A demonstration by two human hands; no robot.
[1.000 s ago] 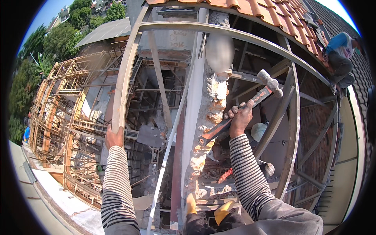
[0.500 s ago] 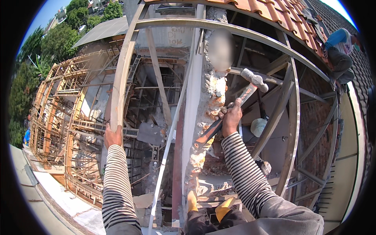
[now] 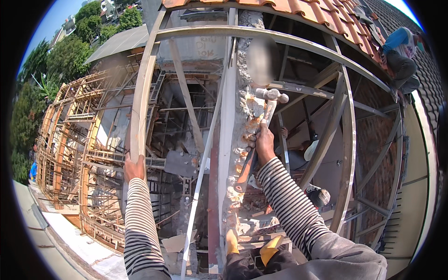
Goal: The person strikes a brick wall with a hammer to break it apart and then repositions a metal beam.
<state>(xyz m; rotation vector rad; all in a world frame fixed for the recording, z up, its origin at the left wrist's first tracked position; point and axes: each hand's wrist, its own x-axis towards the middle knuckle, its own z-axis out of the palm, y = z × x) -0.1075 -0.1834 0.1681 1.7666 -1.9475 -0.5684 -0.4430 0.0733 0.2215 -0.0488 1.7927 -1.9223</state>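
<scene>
My left hand (image 3: pixel 134 167) is closed round a long upright roof beam (image 3: pixel 138 112). In my right hand (image 3: pixel 264 144) is a hammer (image 3: pixel 269 111), gripped around the middle of its black and orange handle. Its metal head points away from me, over the broken top of a brick and plaster wall (image 3: pixel 245 105). The handle's butt end slants back toward the near left, above the rough bricks. Whether the hammer touches the wall, I cannot tell. My yellow boots (image 3: pixel 269 252) are at the near end of this wall.
Metal roof framing (image 3: pixel 345 140) curves along the right, below orange tiles (image 3: pixel 322 14). A person (image 3: pixel 402 58) crouches on the far right roof; others are below among the frames. Timber scaffolding (image 3: pixel 84 154) fills the left. A pale pole (image 3: pixel 198 182) slants beside the wall.
The hammer head has swung left and slightly nearer, from over the framing to over the wall. My right hand shifted left with it. My left hand keeps its hold.
</scene>
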